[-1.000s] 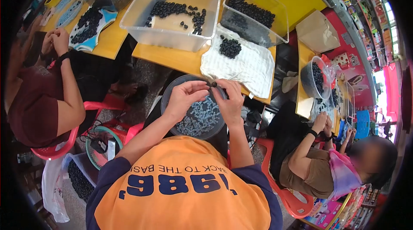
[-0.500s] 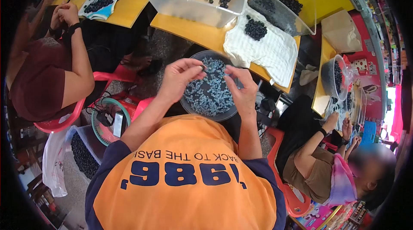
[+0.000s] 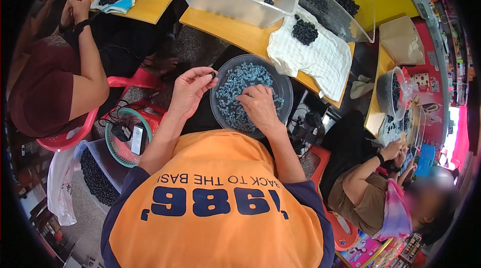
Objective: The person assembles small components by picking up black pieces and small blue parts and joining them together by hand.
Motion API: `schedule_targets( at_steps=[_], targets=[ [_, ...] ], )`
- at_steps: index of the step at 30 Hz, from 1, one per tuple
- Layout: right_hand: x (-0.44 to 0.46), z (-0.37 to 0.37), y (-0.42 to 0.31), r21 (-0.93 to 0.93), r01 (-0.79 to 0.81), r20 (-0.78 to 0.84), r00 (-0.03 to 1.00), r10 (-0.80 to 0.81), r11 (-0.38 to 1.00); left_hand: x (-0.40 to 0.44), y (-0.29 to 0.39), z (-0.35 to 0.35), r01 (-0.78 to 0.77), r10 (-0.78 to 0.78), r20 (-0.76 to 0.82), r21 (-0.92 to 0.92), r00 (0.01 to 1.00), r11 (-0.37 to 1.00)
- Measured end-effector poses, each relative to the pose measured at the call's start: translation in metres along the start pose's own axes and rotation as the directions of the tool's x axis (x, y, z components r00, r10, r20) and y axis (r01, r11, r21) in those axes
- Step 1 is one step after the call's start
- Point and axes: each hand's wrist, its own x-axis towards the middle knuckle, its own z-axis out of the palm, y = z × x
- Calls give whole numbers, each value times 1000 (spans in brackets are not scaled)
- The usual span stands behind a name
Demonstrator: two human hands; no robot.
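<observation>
Between the thumb and index finger of my left hand is a small black ring-shaped piece, pinched just outside the left rim of a round plastic tub. Small blue-grey pieces lie loose across the tub's bottom. My right hand reaches over the tub with its fingers closed together, fingertips down at the blue-grey pieces. What those fingertips hold, if anything, is too small to make out. A white cloth on the yellow table bears a pile of black pieces.
Two clear bins of black pieces stand on the table ahead. Co-workers sit at left and right. On the floor to the left are a green-rimmed basket and a container of black pieces.
My right hand has moved left and down into the tub, its fingers closing. My left hand has shifted slightly left, still pinching the black piece. The whole view has shifted a little.
</observation>
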Motion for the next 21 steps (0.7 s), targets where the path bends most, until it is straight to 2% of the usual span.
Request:
schedule_targets(
  at_steps=[9, 21],
  targets=[
    [0, 4, 0, -26, 1, -8, 1000, -1, 1000, -5, -8, 11, 80, -81, 76, 16, 994, 997],
    [1, -5, -3, 56, -58, -74, 995, 62, 997, -5, -14, 8, 66, -70, 80, 44, 994, 997]
  ],
)
